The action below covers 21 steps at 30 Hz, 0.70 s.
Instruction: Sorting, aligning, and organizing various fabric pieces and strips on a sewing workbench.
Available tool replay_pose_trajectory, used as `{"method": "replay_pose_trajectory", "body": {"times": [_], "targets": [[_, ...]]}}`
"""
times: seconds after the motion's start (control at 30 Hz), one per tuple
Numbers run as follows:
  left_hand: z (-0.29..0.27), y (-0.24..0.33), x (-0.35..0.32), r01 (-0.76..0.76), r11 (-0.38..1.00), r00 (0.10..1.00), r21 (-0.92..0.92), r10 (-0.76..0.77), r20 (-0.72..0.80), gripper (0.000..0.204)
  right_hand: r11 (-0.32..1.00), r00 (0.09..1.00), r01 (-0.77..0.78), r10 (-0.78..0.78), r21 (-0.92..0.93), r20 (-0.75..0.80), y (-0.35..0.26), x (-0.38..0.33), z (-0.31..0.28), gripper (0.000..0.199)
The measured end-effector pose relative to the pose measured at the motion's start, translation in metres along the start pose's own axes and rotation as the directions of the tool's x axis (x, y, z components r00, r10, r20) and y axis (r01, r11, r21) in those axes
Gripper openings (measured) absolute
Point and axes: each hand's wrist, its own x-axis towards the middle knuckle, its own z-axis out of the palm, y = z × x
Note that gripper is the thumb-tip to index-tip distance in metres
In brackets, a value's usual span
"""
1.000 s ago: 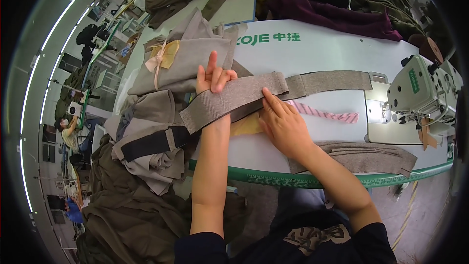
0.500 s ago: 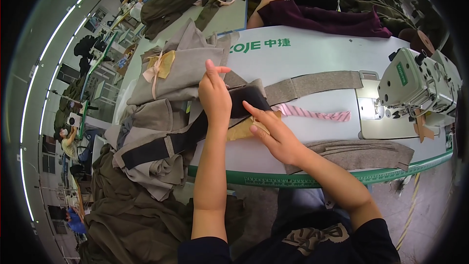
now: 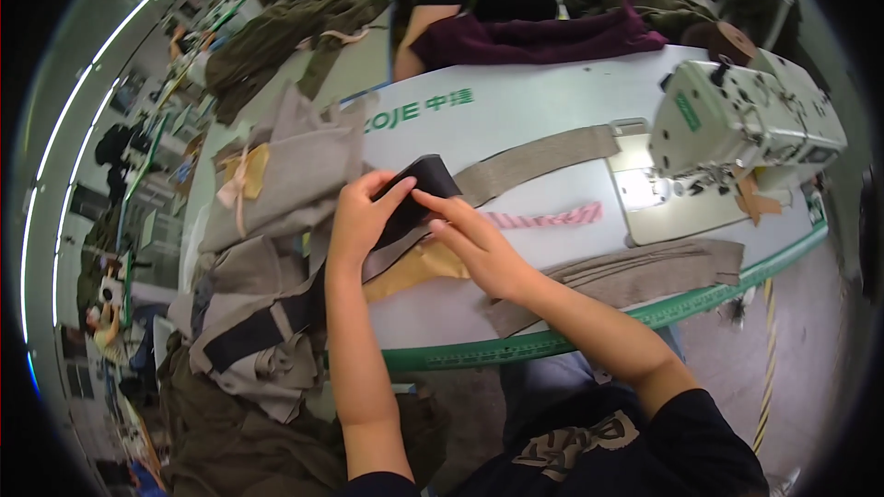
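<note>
A long waistband strip, black on its upper face (image 3: 430, 173) and grey-brown along its edges, runs diagonally across the table. My left hand (image 3: 357, 221) is closed round it, the thumb on top and the fingers at its far side. My right hand (image 3: 479, 248) reaches in from the right with fingers stretched out, fingertips touching the strip's near edge; its thumb is apart from the index finger. A yellow piece (image 3: 419, 269) lies below the strip, partly behind my hands. Past my right fingers, a pink striped strip (image 3: 552, 215) lies flat.
A grey-brown band (image 3: 543, 161) extends to the sewing machine (image 3: 714, 120) at right. Stacked grey-brown strips (image 3: 635, 276) lie by the green table edge (image 3: 543, 342). Grey garments (image 3: 290, 166) pile up at left. Across the table are a purple cloth (image 3: 543, 41) and another person's arm (image 3: 419, 41).
My left hand has turned and closed on the black strip, its raised thumb and finger now down. My right fingertips stay at the strip. The whole view has shifted.
</note>
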Motion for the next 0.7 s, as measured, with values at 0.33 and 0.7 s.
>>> {"method": "replay_pose_trajectory", "body": {"times": [0.33, 0.7], "targets": [[-0.004, -0.060, 0.005, 0.166, 0.986, 0.976, -0.017, -0.162, 0.145, 0.025, 0.075, 0.830, -0.541, -0.113, -0.838, -0.546, 0.005, 0.016, -0.161, 0.018], [-0.010, -0.062, 0.005, 0.158, 0.983, 0.978, 0.093, -0.169, 0.123, 0.024, 0.187, 0.832, -0.472, -0.227, -0.861, -0.506, 0.005, 0.024, -0.140, 0.011]]}}
